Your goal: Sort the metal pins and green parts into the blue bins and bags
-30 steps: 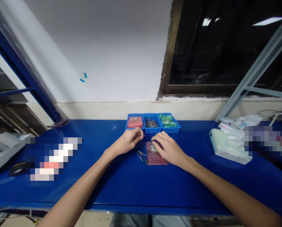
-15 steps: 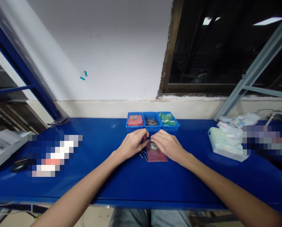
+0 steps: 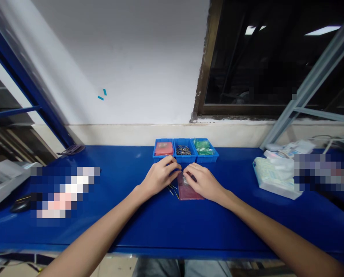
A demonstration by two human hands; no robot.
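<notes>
Red, see-through plastic forms the flat bag [image 3: 190, 192] in front of you, lying on the blue tabletop [image 3: 148, 227] with a pale patch showing near its upper end. Your right hand [image 3: 206, 181] covers the bag's upper right part, its fingers curled and drawn close together. Your left hand [image 3: 160, 177] comes in from the other side, thumb and forefinger bent toward each other with a narrow gap between. The fingertips of both hands nearly meet over the bag's top edge; a thin sliver shows between them, too small to make out, and you cannot tell which hand, if either, grips it. Several slim metal pins [image 3: 174, 192] lie loose on the tabletop, just beside the bag's left edge and partly under your left hand.

Beyond your hands, three blue bins stand side by side: the left bin [image 3: 157, 158] holds red bags [image 3: 164, 149], the middle bin [image 3: 186, 159] a heap of metal pieces [image 3: 183, 150], and the right bin [image 3: 208, 159] green bags [image 3: 203, 146]. Well to your right sits a tissue pack [image 3: 272, 179]; far to your left, a black mouse [image 3: 20, 204].
</notes>
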